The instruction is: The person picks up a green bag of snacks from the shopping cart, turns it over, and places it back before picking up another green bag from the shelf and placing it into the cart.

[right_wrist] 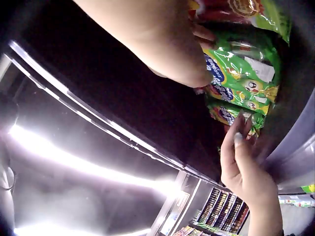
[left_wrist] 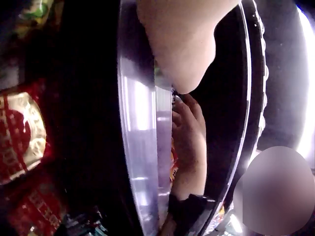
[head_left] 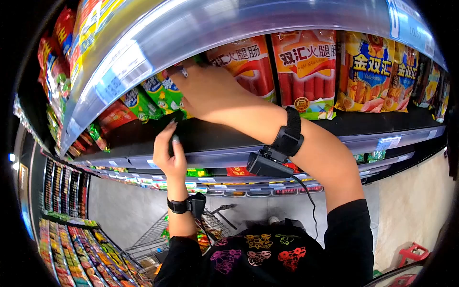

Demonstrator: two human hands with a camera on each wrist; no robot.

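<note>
Some green bags (head_left: 155,93) on a black shelf (head_left: 210,138), right hand (head_left: 198,88) by them, can't tell its grip, left hand (head_left: 171,153) near, finger and thumb apart

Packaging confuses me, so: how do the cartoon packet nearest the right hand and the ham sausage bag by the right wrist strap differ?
The cartoon packet is mainly green; the ham sausage bag is mainly red and orange. The cartoon packet carries white lettering on blue; the ham sausage bag's main lettering is dark. Both sit on the same shelf.
</note>
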